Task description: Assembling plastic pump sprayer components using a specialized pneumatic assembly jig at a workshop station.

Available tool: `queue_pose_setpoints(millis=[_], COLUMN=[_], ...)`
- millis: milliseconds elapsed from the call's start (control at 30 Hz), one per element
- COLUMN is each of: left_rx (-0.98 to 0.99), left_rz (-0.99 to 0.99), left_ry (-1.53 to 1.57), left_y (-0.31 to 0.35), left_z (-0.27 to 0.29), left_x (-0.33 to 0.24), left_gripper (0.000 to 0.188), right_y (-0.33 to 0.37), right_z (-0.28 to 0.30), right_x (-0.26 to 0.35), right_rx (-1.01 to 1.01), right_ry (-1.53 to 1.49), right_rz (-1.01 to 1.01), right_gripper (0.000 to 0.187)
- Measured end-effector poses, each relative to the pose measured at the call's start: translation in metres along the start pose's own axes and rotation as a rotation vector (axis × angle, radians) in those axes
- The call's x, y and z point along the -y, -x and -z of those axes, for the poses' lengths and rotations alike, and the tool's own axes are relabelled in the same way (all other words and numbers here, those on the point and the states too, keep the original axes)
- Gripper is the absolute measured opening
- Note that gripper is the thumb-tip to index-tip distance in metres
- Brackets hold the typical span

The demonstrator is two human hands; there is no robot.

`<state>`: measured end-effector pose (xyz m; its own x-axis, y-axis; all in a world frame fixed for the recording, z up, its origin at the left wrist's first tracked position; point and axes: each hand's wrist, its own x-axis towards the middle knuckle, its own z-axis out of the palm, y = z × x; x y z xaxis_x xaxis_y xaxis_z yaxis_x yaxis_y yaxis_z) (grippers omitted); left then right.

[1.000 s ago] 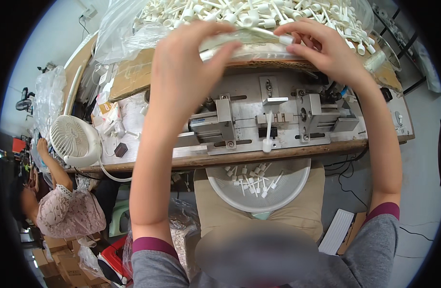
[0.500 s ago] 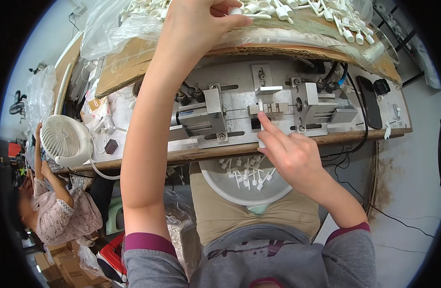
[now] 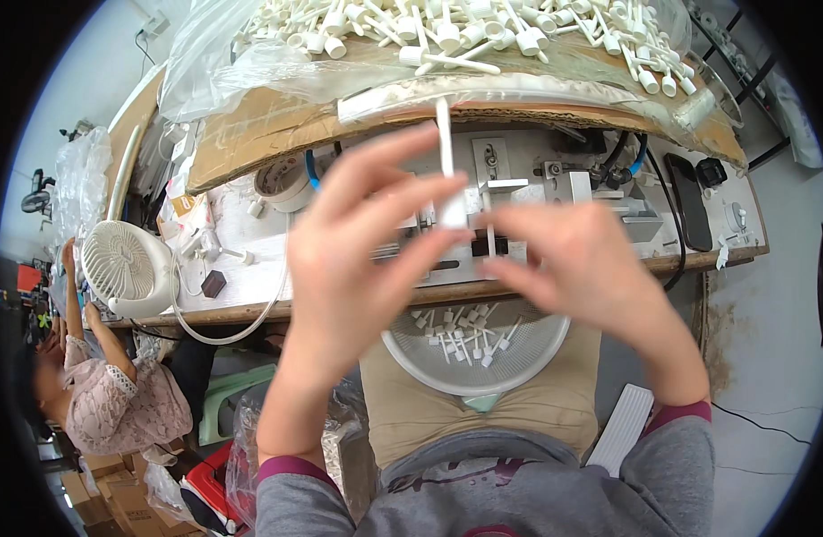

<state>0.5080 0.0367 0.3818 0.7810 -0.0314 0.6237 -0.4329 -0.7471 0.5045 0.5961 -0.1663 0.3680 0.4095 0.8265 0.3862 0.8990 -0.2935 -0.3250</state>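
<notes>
In front of the bench, my left hand (image 3: 358, 233) is closed on a white capped plastic stick (image 3: 445, 148), its stem pointing away from me and its wider end between the fingertips. My right hand (image 3: 573, 259) is beside it, blurred by motion. Its thumb and index finger close around a thin white plastic stick (image 3: 490, 234) at the metal fixture. The fixture (image 3: 504, 186) has a flat metal plate behind the stick. Its left cylinder block is mostly hidden by my left hand.
Many white capped sticks (image 3: 447, 36) are heaped on a cardboard-covered shelf (image 3: 241, 134) behind the fixture. A white mesh basket (image 3: 402, 362) with several pieces rests on my lap. A small fan (image 3: 120, 259) stands left; a black phone (image 3: 689, 201) lies right. Another person (image 3: 125, 394) sits far left.
My left hand has come back from the heap to the fixture, bringing a white capped stick. My right hand has shifted slightly right, its thumb now apart from the index finger.
</notes>
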Motion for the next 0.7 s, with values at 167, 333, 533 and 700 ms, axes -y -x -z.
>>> queue_pose_setpoints(millis=[167,333,533,700], left_rx=[0.079,0.208,0.241,0.307], left_rz=[-0.064,0.022,0.007,0.009], left_ry=[-0.131,-0.264,-0.351,-0.384], left_y=[0.035,0.056,0.048,0.043], left_z=[-0.035,-0.067,-0.074,-0.072], left_x=[-0.018,-0.021,-0.007,-0.01], left_gripper=[0.035,0.025,0.025,0.026], right_y=[-0.092,-0.146,-0.106,-0.046], right_z=[0.042,0.041,0.065,0.055], right_x=[-0.04,-0.067,-0.068,-0.062], right_rx=[-0.43,0.044,-0.002,-0.331], right_ry=[0.245,0.397,0.021,-0.425], right_rz=[0.038,-0.1,-0.212,-0.223], right_gripper=[0.022,0.029,0.03,0.026])
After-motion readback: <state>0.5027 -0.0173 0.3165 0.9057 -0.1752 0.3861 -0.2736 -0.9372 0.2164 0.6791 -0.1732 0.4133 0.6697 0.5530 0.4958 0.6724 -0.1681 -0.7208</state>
